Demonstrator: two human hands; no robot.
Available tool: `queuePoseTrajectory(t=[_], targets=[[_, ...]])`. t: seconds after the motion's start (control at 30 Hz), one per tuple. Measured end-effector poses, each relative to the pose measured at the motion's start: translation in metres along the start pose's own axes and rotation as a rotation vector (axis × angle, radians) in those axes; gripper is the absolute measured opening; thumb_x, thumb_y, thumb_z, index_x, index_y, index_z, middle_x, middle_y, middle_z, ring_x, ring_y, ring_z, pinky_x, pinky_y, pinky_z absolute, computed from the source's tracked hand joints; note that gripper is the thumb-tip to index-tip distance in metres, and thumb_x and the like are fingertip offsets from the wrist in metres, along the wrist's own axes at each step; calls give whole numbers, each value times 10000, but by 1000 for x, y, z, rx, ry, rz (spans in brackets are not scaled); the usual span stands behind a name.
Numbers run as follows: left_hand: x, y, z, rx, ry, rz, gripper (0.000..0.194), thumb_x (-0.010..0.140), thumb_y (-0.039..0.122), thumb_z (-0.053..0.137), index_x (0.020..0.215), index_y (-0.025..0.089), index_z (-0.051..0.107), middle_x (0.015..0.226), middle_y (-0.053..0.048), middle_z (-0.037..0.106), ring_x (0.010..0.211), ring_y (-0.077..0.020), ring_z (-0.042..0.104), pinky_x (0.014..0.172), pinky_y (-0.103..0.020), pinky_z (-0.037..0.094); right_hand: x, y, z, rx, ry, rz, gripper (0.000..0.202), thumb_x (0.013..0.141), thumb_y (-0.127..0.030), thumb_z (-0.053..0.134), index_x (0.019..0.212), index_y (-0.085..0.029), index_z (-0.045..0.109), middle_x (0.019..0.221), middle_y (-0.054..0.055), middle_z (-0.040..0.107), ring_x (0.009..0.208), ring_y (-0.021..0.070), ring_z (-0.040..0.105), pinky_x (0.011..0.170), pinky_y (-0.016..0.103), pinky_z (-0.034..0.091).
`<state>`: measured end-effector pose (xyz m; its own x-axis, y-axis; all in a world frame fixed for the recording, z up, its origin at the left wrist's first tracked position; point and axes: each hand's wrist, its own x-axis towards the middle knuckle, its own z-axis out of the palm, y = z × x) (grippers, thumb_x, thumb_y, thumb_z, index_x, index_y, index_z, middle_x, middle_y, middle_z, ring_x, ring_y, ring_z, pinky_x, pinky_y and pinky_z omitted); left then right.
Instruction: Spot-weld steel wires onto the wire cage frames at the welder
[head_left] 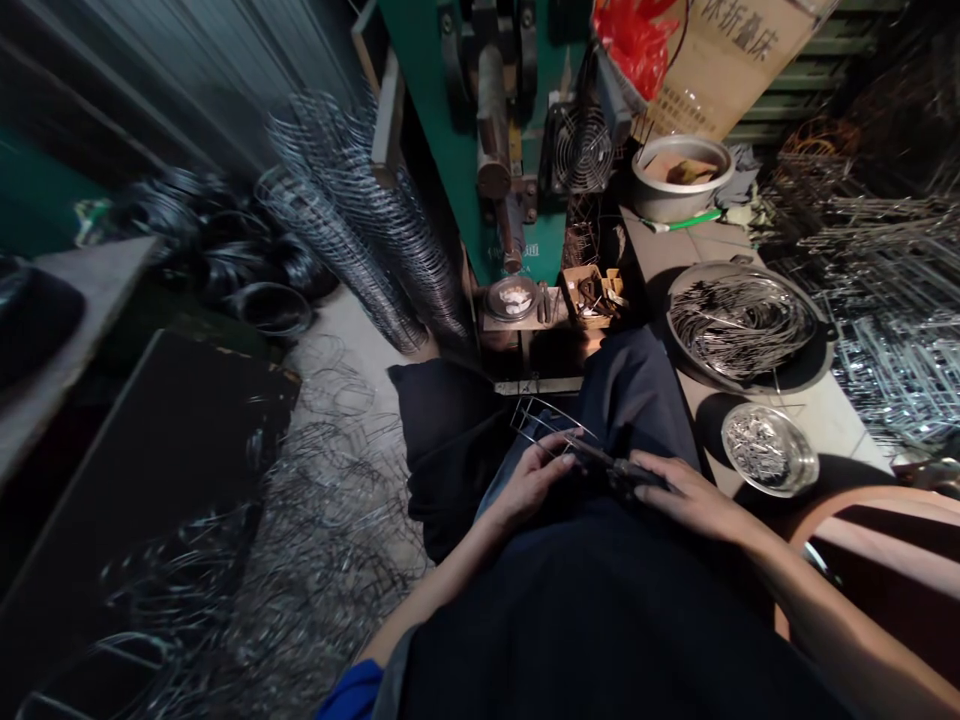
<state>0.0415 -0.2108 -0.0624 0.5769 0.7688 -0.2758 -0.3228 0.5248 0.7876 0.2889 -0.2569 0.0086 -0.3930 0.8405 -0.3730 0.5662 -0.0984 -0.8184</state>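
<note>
Over my lap, my left hand point(534, 476) is closed around a thin bent-wire frame point(536, 418), whose rectangular end sticks out past the fingers to the upper left. My right hand point(679, 490) grips the handles of a dark pair of pliers point(626, 472). Its slim jaws point left and meet the wire frame close to my left fingertips. Exactly where the jaws bite is too dark to make out. Nearest to my right arm is a small metal bowl point(769, 450) filled with little shiny metal pieces.
A green machine point(442, 170) stands ahead, with a small box of tools point(596, 297) at its base. To the right are a large pan of wire pieces point(750, 320), a white pot point(682, 185) and piled wire frames point(900, 340). Wire coils point(352, 230) and scattered wire point(322, 520) lie left.
</note>
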Motion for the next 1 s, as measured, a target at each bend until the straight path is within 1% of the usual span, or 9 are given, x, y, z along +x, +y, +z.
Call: queuePoseTrajectory(t=[0.1,0.17,0.27,0.33,0.4,0.47,0.63,0.8,1.0], targets=[[-5,1,-2,-11,-2,-31,440,831,317,738,1244,182,669,1025,-78,695,825,-145,628,834,-278,479,5,1,3,165,-51,24,151,872,-342,543,944,-209,536,875,-6,597,832,172,559,763,286,441],[-7,0,-4,-13,1,-47,424,833,318,736,1228,177,677,1004,-77,698,807,-141,628,818,-272,483,7,4,6,367,-144,79,215,855,-336,552,1031,-217,521,951,3,610,878,171,573,780,282,454],[-8,-2,-5,-16,-2,-59,423,832,334,735,1217,166,681,993,-81,703,789,-139,632,799,-264,488,10,11,10,561,-264,136,260,842,-319,546,1074,-214,493,953,10,604,812,148,574,697,247,457],[-6,-2,-5,-7,0,-59,429,833,341,734,1216,157,679,1006,-89,703,781,-140,638,789,-262,490,12,14,13,470,-197,93,229,835,-310,562,1027,-201,501,916,6,589,786,139,549,679,237,447],[-3,-1,-3,-2,6,-55,428,836,345,730,1214,151,680,1006,-94,705,772,-141,643,781,-264,492,14,14,15,270,-63,31,183,837,-304,580,967,-195,510,876,-2,572,791,143,526,710,251,443],[0,1,-1,-4,15,-53,423,836,353,730,1204,149,686,957,-87,710,752,-140,644,780,-267,491,15,12,16,108,11,16,145,851,-299,573,929,-201,499,823,-15,551,767,145,511,723,267,438],[6,0,1,18,43,-47,447,833,365,731,1218,143,681,833,-73,712,740,-150,645,796,-276,479,16,5,16,-54,36,31,109,864,-272,534,895,-231,437,752,-33,514,662,134,492,632,263,404],[7,-3,2,77,79,-26,440,844,382,713,1205,133,686,789,-68,708,755,-166,646,816,-288,471,18,3,13,-159,67,-37,119,837,-203,527,897,-240,430,862,5,561,767,157,549,701,274,433],[15,-3,7,139,121,26,349,853,387,695,1093,135,726,792,-67,703,751,-164,630,787,-279,479,21,5,9,-282,77,-22,164,824,-185,529,951,-240,441,942,35,579,885,194,587,787,300,455]])
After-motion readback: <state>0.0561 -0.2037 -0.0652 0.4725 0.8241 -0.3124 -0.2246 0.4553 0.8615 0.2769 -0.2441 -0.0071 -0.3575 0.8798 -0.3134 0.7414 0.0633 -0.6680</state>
